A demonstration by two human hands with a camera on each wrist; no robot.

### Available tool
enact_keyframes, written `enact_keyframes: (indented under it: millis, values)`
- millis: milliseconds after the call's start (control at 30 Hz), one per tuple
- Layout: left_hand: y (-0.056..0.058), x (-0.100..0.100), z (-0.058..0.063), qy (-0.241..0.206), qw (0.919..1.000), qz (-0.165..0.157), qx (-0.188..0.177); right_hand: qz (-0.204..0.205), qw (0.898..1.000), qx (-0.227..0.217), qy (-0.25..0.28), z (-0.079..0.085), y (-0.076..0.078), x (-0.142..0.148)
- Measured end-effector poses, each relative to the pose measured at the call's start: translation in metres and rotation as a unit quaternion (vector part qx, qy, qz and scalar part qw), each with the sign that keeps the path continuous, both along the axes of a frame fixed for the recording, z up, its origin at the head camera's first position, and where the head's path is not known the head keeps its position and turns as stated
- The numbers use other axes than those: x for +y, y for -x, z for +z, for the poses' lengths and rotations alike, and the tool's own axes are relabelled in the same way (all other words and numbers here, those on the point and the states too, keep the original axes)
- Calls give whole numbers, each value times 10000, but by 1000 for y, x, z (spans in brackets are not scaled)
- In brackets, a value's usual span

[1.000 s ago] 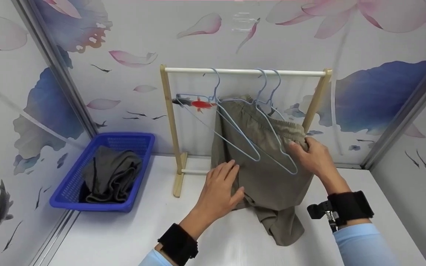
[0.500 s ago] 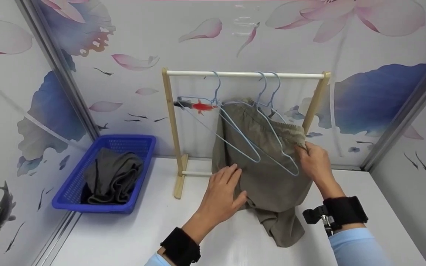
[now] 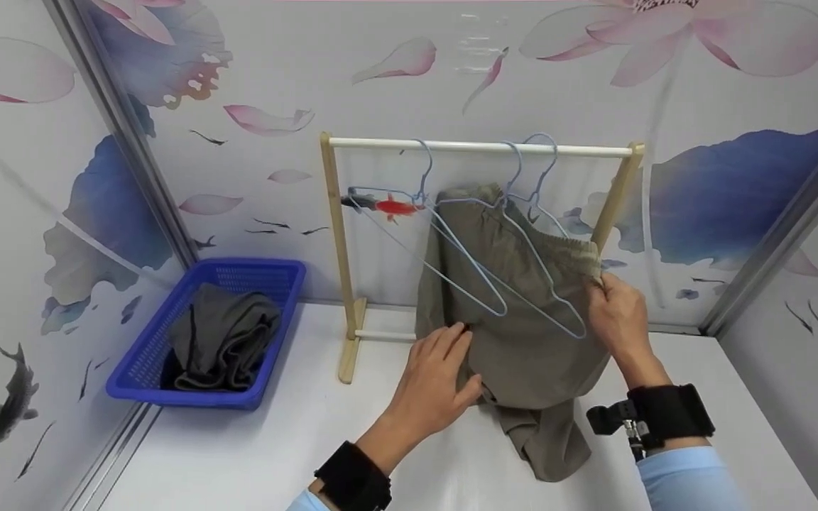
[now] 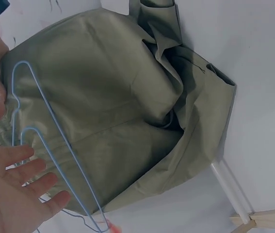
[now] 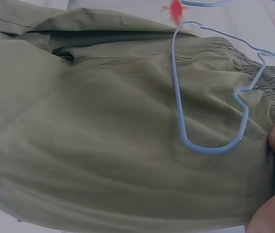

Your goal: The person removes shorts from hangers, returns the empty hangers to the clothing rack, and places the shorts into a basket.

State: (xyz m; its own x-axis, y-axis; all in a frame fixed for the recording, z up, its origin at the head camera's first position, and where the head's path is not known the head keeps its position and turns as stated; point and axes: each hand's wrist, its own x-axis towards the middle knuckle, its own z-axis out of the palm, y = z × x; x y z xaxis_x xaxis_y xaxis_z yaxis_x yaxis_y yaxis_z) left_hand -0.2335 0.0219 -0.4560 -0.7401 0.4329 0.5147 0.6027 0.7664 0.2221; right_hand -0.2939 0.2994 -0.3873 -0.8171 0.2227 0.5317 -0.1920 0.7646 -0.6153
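Observation:
A pair of olive trousers (image 3: pixel 530 369) with an elastic waistband (image 3: pixel 571 250) hangs at the rack, one leg folded over the tabletop. My right hand (image 3: pixel 618 316) pinches the waistband's right end between thumb and fingers. The rightmost blue hanger (image 3: pixel 555 157) passes behind the front of the waistband, its lower part hidden by cloth. Another blue hanger (image 5: pixel 210 151) lies across the front of the trousers. My left hand (image 3: pixel 434 380) is beside their lower left side, fingers extended; in the left wrist view its fingers (image 4: pixel 42 182) are spread near the hangers' ends.
The small clothes rack (image 3: pixel 380 144) has wooden legs and a white rail. A third blue hanger (image 3: pixel 429 167) hangs left, overlapping the trousers. A blue basket (image 3: pixel 121 387) holds a dark grey garment (image 3: pixel 221 333) on the left. Printed panels wall in the white table (image 3: pixel 295 454).
The rightmost hanger's hook has risen slightly over the rail and turned. My right hand keeps its grip on the waistband, having slid a little lower. My left hand has barely moved.

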Motion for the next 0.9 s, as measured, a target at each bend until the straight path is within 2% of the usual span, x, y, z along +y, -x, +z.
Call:
enact_keyframes:
  millis: [133, 333, 700, 900]
  values:
    - [-1, 0, 0, 1, 10000, -26, 0, -67, 9999, 141, 74, 4, -3, 3]
    - [-1, 0, -3, -47, 10000, -24, -34, -142, 9997, 122, 147, 9, -7, 6]
    - [-3, -2, -3, -31, 9998, 8, 206, -112, 9991, 401, 54, 7, -16, 19]
    - [-2, -4, -4, -98, 9999, 30, 44, -198, 9992, 344, 92, 3, -21, 20]
